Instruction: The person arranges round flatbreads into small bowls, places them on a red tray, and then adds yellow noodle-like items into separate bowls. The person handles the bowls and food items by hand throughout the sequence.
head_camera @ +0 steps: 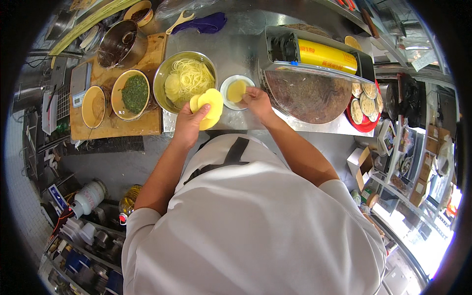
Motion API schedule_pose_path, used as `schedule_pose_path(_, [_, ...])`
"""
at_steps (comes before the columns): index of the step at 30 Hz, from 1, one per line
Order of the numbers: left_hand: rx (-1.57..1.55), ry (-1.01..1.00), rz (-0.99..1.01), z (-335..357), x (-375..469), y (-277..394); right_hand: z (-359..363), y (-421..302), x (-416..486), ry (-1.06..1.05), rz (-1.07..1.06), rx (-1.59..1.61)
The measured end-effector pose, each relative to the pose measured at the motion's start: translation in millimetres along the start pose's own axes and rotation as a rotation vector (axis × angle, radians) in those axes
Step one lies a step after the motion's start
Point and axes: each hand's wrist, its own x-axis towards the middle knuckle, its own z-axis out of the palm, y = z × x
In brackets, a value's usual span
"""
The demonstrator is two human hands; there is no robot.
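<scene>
Several thin yellow potato-like slices [211, 107] are fanned out in my left hand [191, 123], its thumb pressed on them, just in front of a metal bowl [159, 96]. Pale yellow shreds [190, 77] and more round slices fill that bowl. To its right, my right hand [257, 103] pinches the edge of one round slice [236, 91] over a small white plate [225, 103]. Whether that slice rests on the plate or is lifted from it, I cannot tell.
Left, a wooden board [147, 127] bears a bowl of chopped greens [134, 94], a cream bowl [93, 107], a digital scale [80, 83] and a steel pot [138, 48]. Right are a round chopping block [309, 97], a cling-film dispenser [326, 57] and a red plate [363, 127]. A purple cloth [202, 24] lies behind.
</scene>
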Motion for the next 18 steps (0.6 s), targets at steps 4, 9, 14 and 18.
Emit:
schedule_pose_path(4, [0.018,-0.027,-0.038,10.3,-0.1,-1.5,2.5,-21.5,-5.9,0.073,-0.119,-0.394])
schedule_pose_path(9, [0.027,-0.041,-0.008,19.8,6.4,-1.9,5.8,-60.8,-39.2,-0.13,-0.032,0.046])
schedule_pose_path(14, [-0.188,-0.152,-0.133,32.3,17.1,-22.5,13.5,-61.6,-59.6,-0.135,0.01,0.218])
schedule_pose_path(18, [0.039,-0.107,-0.181,35.7,29.8,-52.0,-3.9,-42.3,-47.8,0.009,0.068,0.338])
